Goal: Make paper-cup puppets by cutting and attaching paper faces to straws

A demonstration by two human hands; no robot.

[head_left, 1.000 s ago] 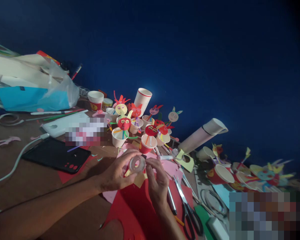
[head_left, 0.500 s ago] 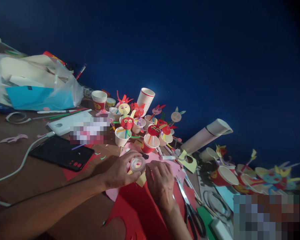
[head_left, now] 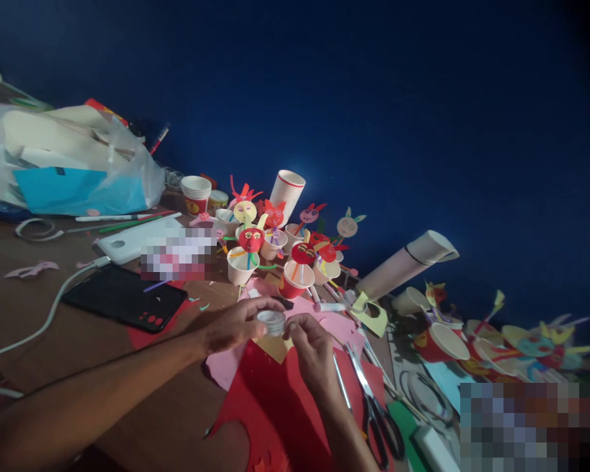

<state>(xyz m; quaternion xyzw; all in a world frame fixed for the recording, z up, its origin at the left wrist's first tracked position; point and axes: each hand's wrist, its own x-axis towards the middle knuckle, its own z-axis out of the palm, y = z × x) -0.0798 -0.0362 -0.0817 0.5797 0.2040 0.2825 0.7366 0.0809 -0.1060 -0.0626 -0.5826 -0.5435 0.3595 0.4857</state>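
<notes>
My left hand (head_left: 233,326) grips a small roll of clear tape (head_left: 271,322) between thumb and fingers. Close against the roll's right side, my right hand (head_left: 311,344) has thumb and forefinger pinched together at its edge; whether a tape end is between them is too small to see. Below both hands lies red paper (head_left: 270,400) with a curved cut-out, along with pink paper (head_left: 223,370) and a yellow piece (head_left: 275,349). Scissors (head_left: 368,400) with black handles rest beside my right forearm.
Beyond my hands stand several paper cups (head_left: 243,267) holding paper-faced figures, with a tall cup stack (head_left: 288,190) behind. A black phone case (head_left: 125,298) and white cable (head_left: 54,314) lie left. More decorated cups (head_left: 442,344) and a leaning cup stack (head_left: 398,269) are right.
The tape roll has tilted, its open ring now showing flatter. My right hand's fingers have drawn into a pinch at its edge, and the hand has turned slightly.
</notes>
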